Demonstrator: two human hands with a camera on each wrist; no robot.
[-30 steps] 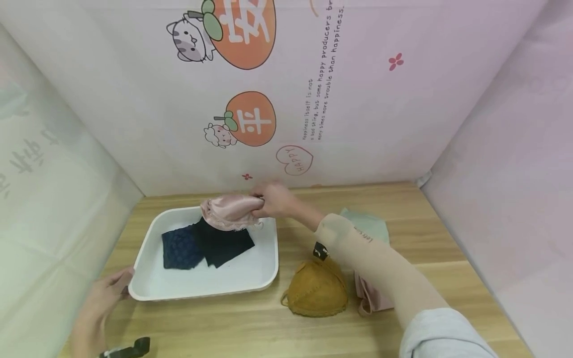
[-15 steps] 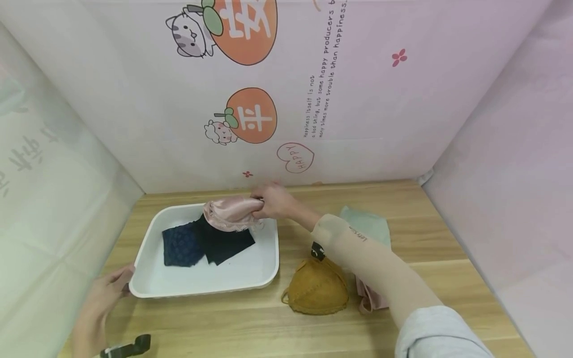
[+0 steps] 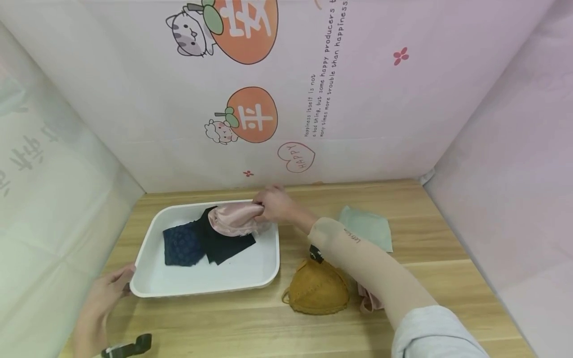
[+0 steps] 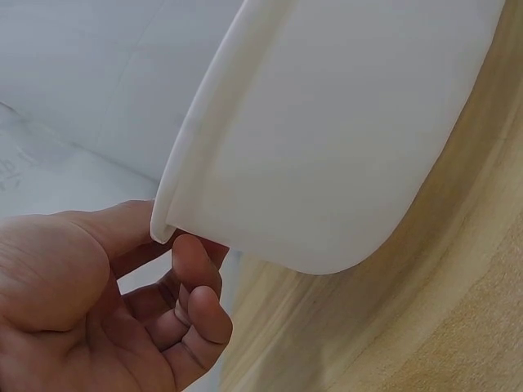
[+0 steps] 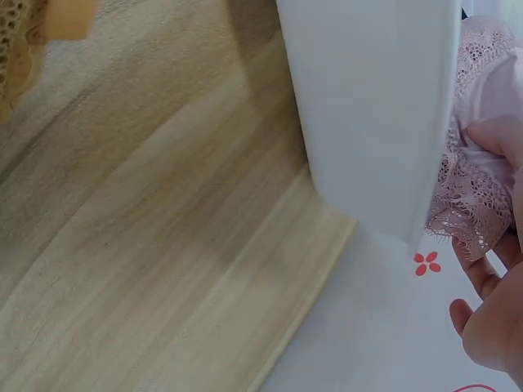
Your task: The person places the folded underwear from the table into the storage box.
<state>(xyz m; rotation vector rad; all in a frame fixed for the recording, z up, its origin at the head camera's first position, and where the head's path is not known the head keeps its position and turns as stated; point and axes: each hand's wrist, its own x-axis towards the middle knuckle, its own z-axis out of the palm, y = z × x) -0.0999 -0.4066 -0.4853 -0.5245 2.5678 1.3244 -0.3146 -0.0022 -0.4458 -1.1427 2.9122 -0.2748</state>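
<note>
My right hand (image 3: 276, 203) pinches a folded pink satin bra (image 3: 235, 219) with lace trim by its right end, over the back right part of a white plastic tub (image 3: 201, 292). In the right wrist view the lace edge (image 5: 470, 204) hangs beside the tub's rim, with thumb and fingers on the cloth. My left hand (image 3: 105, 291) grips the front left corner of the tub's rim, thumb above and fingers curled below in the left wrist view. Inside the tub lie a folded navy patterned cloth (image 3: 182, 246) and a folded black cloth (image 3: 224, 248), partly covered by the bra.
A folded mustard bra (image 3: 318, 291) lies on the wooden table (image 3: 250, 328) right of the tub. Behind my right forearm lie a pale green folded cloth (image 3: 367, 228) and a partly hidden pink garment (image 3: 369, 301). White printed curtains (image 3: 358, 124) enclose the table.
The pink bra has come down and slightly right, and now lies lower over the black cloth. My right hand has lowered a little with it. My left hand stays at the tub's corner.
</note>
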